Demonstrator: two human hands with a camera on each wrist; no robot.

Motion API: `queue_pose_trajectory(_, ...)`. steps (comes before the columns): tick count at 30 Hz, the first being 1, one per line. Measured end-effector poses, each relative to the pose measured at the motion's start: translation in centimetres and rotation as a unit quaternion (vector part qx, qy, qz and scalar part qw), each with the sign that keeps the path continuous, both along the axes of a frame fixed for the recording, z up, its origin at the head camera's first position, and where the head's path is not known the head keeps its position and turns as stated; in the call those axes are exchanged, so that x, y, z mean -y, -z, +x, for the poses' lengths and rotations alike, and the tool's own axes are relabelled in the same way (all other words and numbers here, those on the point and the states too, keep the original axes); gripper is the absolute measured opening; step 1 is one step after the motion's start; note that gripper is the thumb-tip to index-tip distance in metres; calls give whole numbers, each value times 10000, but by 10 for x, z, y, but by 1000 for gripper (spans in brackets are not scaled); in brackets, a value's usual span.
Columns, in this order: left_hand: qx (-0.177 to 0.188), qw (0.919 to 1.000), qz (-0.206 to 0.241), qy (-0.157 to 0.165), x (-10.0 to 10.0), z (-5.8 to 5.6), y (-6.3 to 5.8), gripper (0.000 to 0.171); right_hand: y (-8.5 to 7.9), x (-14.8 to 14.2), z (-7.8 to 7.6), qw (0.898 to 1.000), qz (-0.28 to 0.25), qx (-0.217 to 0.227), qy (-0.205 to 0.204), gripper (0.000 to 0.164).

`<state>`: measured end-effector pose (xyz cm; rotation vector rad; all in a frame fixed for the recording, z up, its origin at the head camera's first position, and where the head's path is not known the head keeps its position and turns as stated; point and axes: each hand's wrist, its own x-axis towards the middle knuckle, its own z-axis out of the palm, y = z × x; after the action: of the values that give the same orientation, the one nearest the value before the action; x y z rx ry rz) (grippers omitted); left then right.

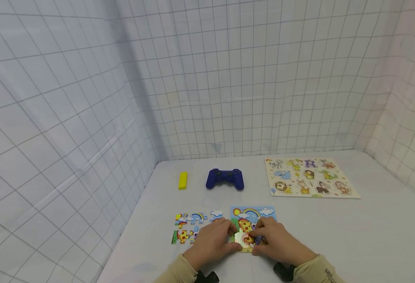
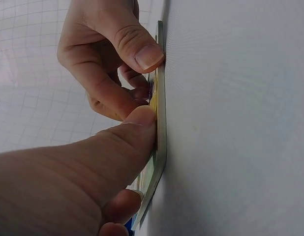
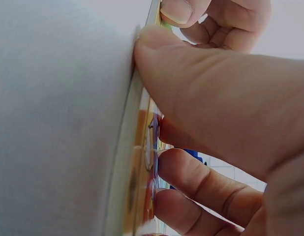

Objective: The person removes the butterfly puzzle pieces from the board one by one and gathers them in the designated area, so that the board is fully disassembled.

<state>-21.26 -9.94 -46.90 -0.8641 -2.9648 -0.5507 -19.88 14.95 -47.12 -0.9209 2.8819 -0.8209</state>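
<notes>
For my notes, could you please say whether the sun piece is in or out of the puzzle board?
Out: the sun piece lies on the table, left of the board.

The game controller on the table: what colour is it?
Dark blue; the game controller shows best in the head view.

Soft, even light fills the head view; grid lines on the curtain (image 1: pixel 228 86) bend near the edges, and the puzzle (image 1: pixel 244 225) catches whitish glare. The left wrist view is dimmer, with shadow on the desk (image 2: pixel 240 123). The right wrist view washes out at upper right, the near puzzle edge blurred.
</notes>
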Motion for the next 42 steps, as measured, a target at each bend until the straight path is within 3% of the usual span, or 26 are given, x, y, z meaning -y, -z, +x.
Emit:
queue_pose_trajectory(8, 337, 9978, 536, -173, -3, 0, 0, 34, -2, 0, 0, 10000, 34, 34, -26, 47)
queue_pose_trajectory(13, 635, 9922, 1016, -339, -3, -3, 3, 25, -3, 0, 0, 9999, -14, 119, -11, 46)
queue_pose_trajectory(17, 1025, 9803, 1606, -522, -2, -5, 2, 21, -1, 0, 0, 9999, 4, 124, 11, 46)
queue_pose_trajectory(23, 1556, 9616, 2229, -391, 3, -6, -1, 39, 0, -1, -1, 10000, 34, 28, 14, 47)
queue_pose_trajectory(28, 1776, 9447, 2737, -323, 6, -6, 0, 19, 0, -1, -1, 10000, -5, 85, -4, 47)
queue_pose_trajectory(34, 1982, 9237, 3239, -497, 16, -2, -4, 27, -1, -1, -1, 10000, 31, 73, 16, 48)
queue_pose_trajectory(38, 2000, 9181, 3369, -604, 30, 5, -10, 25, -2, -2, -1, 9999, 26, 104, 43, 48)
queue_pose_trajectory(42, 1927, 9203, 3288, -878, 55, 16, -20, 23, 0, -1, -1, 9999, 11, 112, 52, 49)
